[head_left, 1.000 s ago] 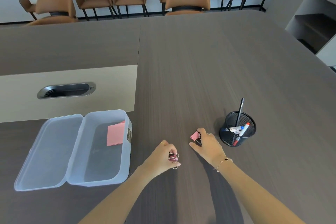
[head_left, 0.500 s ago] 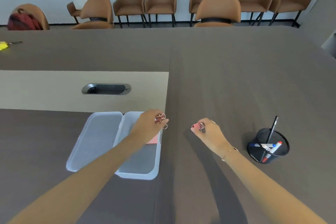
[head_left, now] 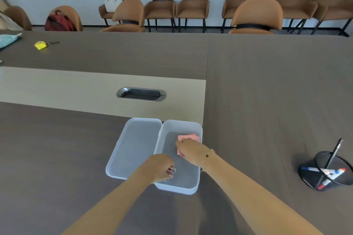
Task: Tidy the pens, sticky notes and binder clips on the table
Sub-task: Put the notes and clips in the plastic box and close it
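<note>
A clear plastic box (head_left: 194, 190) lies open on the dark table, its hinged lid (head_left: 133, 149) flat to the left. Pink sticky notes (head_left: 188, 137) rest in the box's far right corner. My left hand (head_left: 159, 167) hovers over the box's near left part, shut on a binder clip (head_left: 171, 171) whose wire handles stick out. My right hand (head_left: 191, 150) reaches into the box over the sticky notes; the pink clip it carried is hidden under the fingers. A black mesh pen cup (head_left: 328, 171) with pens stands at the right.
A beige strip with an oval cable slot (head_left: 141, 94) runs behind the box. A yellow object (head_left: 40, 45) and a teal item (head_left: 7, 39) lie far left. Brown chairs (head_left: 256, 15) line the far table edge and wall.
Both hands have moved left from the table by the pen cup to over the open box, each carrying a binder clip. The view has swung left too.
</note>
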A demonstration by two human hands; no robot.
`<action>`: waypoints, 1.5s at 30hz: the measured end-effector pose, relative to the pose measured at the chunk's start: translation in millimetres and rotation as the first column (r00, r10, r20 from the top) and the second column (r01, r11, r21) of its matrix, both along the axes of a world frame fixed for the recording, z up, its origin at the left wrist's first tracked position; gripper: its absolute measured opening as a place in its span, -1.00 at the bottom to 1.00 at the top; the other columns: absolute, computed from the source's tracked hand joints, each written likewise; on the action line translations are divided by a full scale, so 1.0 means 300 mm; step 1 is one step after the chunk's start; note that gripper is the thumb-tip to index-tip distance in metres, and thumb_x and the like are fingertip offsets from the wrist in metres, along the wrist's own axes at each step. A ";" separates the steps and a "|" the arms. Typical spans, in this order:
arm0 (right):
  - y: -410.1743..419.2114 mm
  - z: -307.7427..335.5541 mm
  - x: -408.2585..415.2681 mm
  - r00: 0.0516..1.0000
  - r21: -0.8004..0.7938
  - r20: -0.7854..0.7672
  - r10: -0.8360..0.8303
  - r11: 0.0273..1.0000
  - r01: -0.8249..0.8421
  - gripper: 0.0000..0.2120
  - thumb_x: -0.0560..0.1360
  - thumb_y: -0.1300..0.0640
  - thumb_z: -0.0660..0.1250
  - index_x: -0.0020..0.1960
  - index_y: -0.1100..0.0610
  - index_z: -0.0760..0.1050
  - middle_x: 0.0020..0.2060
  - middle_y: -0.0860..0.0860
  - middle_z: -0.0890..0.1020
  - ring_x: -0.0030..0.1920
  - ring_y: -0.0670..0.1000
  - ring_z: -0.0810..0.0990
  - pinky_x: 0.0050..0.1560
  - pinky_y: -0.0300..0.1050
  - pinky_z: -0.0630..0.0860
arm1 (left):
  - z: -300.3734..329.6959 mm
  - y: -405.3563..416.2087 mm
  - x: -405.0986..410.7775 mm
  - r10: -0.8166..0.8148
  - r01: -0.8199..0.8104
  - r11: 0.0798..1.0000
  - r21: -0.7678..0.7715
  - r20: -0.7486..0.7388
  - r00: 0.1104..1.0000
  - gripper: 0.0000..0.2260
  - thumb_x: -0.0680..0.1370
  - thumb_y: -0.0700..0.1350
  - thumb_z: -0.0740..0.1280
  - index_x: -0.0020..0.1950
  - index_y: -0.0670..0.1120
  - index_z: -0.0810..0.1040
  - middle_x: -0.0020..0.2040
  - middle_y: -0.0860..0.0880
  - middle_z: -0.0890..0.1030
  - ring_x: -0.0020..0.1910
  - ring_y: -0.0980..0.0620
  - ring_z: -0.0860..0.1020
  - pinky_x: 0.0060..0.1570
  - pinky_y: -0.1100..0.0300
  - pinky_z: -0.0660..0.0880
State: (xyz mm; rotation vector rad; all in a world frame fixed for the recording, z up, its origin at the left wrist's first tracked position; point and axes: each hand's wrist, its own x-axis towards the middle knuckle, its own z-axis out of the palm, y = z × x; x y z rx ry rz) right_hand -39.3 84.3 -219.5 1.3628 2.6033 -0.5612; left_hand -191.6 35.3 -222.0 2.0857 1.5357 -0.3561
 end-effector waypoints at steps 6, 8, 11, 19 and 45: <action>-0.022 -0.089 -0.010 0.931 0.071 0.336 0.140 0.982 -0.173 -0.76 0.48 0.29 0.26 0.15 0.23 0.47 0.01 0.16 0.65 0.07 0.21 0.55 0.25 0.10 0.23 | -0.047 -0.005 0.020 -0.086 0.078 0.994 -0.080 -0.099 0.991 -0.80 0.46 -0.05 0.30 -0.15 -0.19 0.54 -0.12 -0.14 0.58 -0.23 -0.10 0.45 -0.22 0.12 0.35; -0.028 -0.091 -0.007 0.924 0.081 0.350 0.156 0.977 -0.196 -0.79 0.48 0.20 0.29 0.10 0.20 0.52 -0.02 0.14 0.66 0.04 0.21 0.54 0.29 0.13 0.20 | -0.050 0.002 0.033 -0.094 0.085 0.992 -0.093 -0.102 0.990 -0.78 0.50 -0.03 0.27 -0.09 -0.19 0.54 -0.09 -0.14 0.55 -0.20 -0.10 0.45 -0.20 0.12 0.34; -0.026 -0.077 0.002 0.926 0.116 0.331 0.182 0.966 -0.231 -0.78 0.42 0.19 0.33 0.05 0.20 0.55 -0.05 0.13 0.65 0.05 0.20 0.50 0.32 0.19 0.18 | -0.038 0.014 0.032 -0.122 0.110 0.987 -0.116 -0.095 0.988 -0.78 0.52 -0.01 0.25 -0.03 -0.14 0.56 -0.08 -0.07 0.51 -0.04 -0.16 0.55 -0.14 0.07 0.41; 0.000 0.057 0.136 0.907 0.108 -0.301 -0.295 0.934 0.340 -0.56 0.51 0.24 0.20 0.39 0.15 0.26 0.42 0.15 0.29 0.41 0.17 0.26 0.42 0.01 0.21 | 0.158 0.163 -0.095 0.575 -0.703 0.707 0.074 0.519 0.632 -0.73 0.47 -0.27 0.22 0.06 -0.03 0.59 0.06 -0.08 0.60 -0.15 0.01 0.51 -0.14 0.20 0.50; -0.166 0.053 0.106 0.482 -0.620 -0.286 -0.828 0.543 0.565 -0.67 0.56 0.17 0.20 0.30 0.18 0.26 0.06 0.10 0.51 -0.02 0.01 0.48 -0.23 -0.33 0.46 | 0.405 0.083 -0.293 0.685 -0.871 0.478 0.116 0.571 0.452 -0.58 0.56 0.01 0.09 -0.25 -0.23 0.58 -0.29 -0.23 0.64 -0.30 -0.22 0.58 -0.30 0.12 0.43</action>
